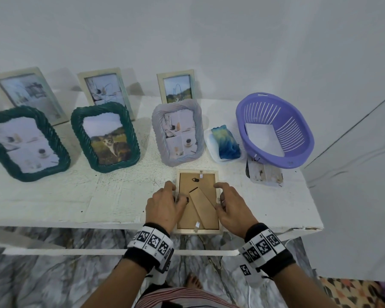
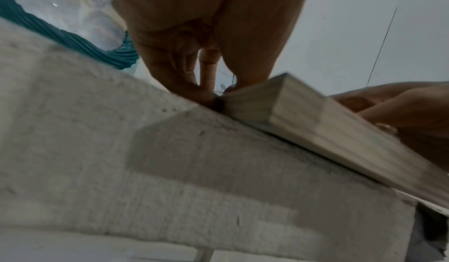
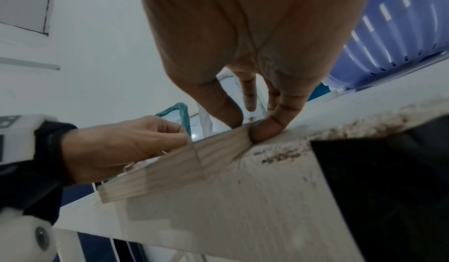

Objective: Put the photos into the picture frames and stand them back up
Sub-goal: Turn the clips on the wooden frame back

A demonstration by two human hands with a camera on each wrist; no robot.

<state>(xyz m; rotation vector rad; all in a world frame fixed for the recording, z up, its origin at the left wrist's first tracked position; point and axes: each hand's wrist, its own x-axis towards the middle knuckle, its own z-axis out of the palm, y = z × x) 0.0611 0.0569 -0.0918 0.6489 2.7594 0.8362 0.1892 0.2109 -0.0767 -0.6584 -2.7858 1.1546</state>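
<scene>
Pale wooden picture frame (image 1: 198, 230) lay face down at the near edge of the white table (image 1: 76, 196), its brown backing board and folded stand upward and its near end just over the edge. The left hand (image 1: 162, 206) gripped its left rail with curled fingers, thumb on the backing. The right hand (image 1: 232, 207) pinched the right rail likewise. Six filled frames stood behind, beside a purple slotted basket (image 1: 298, 138).
</scene>
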